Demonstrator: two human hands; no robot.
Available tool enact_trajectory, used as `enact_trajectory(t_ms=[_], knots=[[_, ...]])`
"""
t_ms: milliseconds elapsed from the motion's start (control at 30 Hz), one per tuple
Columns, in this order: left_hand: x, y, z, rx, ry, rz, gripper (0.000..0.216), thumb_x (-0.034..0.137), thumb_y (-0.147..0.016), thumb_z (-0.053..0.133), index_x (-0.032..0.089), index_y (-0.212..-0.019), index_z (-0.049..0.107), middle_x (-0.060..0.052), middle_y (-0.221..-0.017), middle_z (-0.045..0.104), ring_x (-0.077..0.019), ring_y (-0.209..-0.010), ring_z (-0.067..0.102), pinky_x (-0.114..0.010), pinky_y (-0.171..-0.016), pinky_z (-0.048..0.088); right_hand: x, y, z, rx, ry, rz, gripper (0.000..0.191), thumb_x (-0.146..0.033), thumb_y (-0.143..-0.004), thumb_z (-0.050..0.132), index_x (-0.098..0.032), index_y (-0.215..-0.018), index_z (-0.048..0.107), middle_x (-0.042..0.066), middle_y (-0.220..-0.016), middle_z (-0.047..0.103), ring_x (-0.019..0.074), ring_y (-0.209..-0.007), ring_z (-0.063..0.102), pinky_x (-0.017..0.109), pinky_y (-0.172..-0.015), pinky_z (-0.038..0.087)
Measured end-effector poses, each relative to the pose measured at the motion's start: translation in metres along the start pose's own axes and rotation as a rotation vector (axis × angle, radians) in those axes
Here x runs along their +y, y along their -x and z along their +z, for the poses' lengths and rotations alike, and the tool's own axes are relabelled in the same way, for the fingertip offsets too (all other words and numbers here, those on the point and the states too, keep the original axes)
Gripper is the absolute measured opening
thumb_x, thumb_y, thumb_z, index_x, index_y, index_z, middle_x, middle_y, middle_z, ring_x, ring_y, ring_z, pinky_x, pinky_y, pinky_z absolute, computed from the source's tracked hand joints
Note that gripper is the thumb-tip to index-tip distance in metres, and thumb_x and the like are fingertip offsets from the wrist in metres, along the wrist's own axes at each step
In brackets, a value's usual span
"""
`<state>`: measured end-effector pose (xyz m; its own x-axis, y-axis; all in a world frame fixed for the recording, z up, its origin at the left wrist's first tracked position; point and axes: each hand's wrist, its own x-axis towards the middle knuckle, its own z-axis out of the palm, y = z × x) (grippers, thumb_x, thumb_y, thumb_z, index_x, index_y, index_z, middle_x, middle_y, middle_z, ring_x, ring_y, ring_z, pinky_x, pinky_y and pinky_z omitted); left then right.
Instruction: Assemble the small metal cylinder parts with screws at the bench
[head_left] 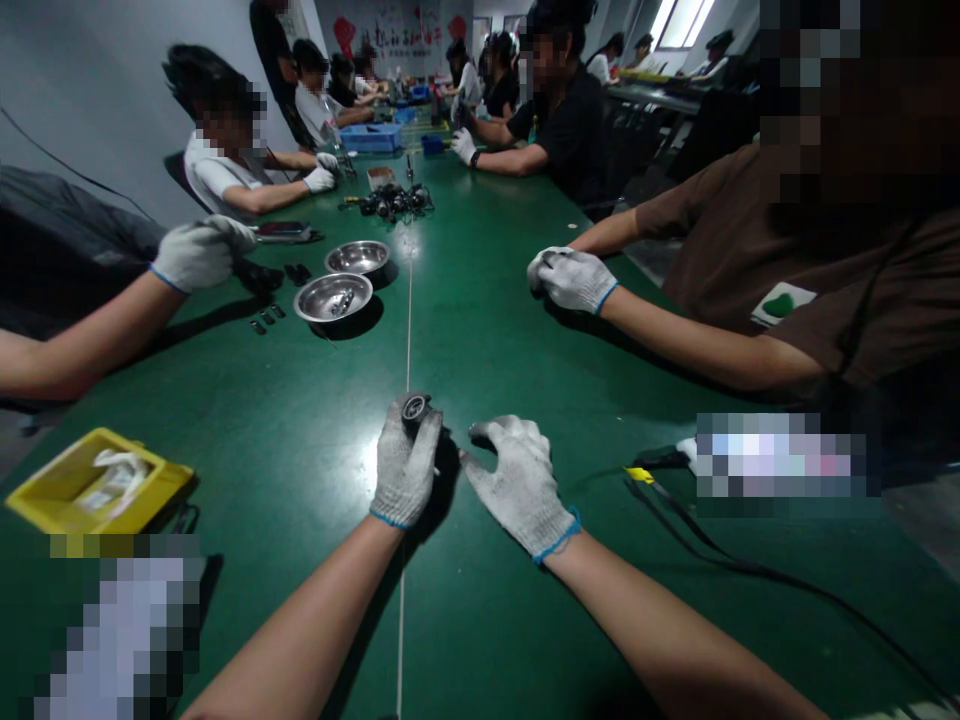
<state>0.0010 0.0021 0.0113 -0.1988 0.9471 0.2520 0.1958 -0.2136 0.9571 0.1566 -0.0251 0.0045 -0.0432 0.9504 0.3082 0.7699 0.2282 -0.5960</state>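
My left hand [407, 460], in a whitish knit glove with a blue cuff, is closed around a small dark part with a round ringed end [415, 408]. That ringed end faces up between the thumb and fingers; the rest of the part is hidden by the glove. To its right, my right hand [517, 475] wears the same kind of glove. Its thumb and fingers are apart, with a gap between them and nothing visible inside. The two hands do not touch, and both are over the green table [480, 620].
Two steel bowls [334, 300] stand ahead on the left, the nearer one holding small metal pieces. A yellow bin [45, 490] sits at left. A black cable [720, 550] crosses the right side. Gloved co-workers' hands [574, 280] work on both sides. Dark parts [396, 203] lie farther back.
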Motion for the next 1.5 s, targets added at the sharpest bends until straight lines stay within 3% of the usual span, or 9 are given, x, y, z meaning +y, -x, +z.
enact_trajectory(t_ms=[133,367,733,1500], knots=[[0.0,-0.003,0.002,-0.027,0.038,-0.053,0.033,0.041,-0.095,0.065,0.02,-0.119,0.062,-0.002,-0.089,0.069,-0.0171,-0.078,0.067,-0.03,-0.075,0.055,0.005,-0.006,-0.006,0.113,0.136,0.172,0.028,-0.031,-0.084,0.074,-0.024,-0.111,0.074,0.015,-0.121,0.064,0.0368,-0.113,0.055,0.051,-0.092,0.045],[0.005,-0.001,0.003,-0.11,0.092,-0.021,0.028,0.035,-0.093,0.068,0.02,-0.116,0.064,-0.002,-0.087,0.071,-0.0164,-0.077,0.068,-0.029,-0.074,0.057,0.008,-0.005,-0.003,0.066,0.151,0.07,0.035,-0.025,-0.084,0.07,-0.021,-0.118,0.072,0.016,-0.13,0.064,0.0374,-0.122,0.053,0.056,-0.107,0.038],[0.009,-0.001,0.002,-0.181,0.033,-0.026,0.026,0.033,-0.088,0.071,0.02,-0.11,0.067,-0.002,-0.088,0.073,-0.0184,-0.079,0.071,-0.031,-0.075,0.058,0.006,-0.006,-0.002,0.066,0.159,0.049,0.027,-0.029,-0.083,0.072,-0.024,-0.11,0.076,0.015,-0.13,0.066,0.0374,-0.122,0.054,0.057,-0.106,0.039],[0.011,-0.001,0.002,-0.158,0.048,-0.004,0.022,0.03,-0.089,0.07,0.02,-0.109,0.067,-0.002,-0.084,0.073,-0.0175,-0.076,0.07,-0.03,-0.072,0.058,0.005,-0.007,-0.004,0.028,0.158,0.038,0.026,-0.029,-0.083,0.074,-0.024,-0.109,0.077,0.014,-0.13,0.066,0.0373,-0.122,0.055,0.057,-0.108,0.038]])
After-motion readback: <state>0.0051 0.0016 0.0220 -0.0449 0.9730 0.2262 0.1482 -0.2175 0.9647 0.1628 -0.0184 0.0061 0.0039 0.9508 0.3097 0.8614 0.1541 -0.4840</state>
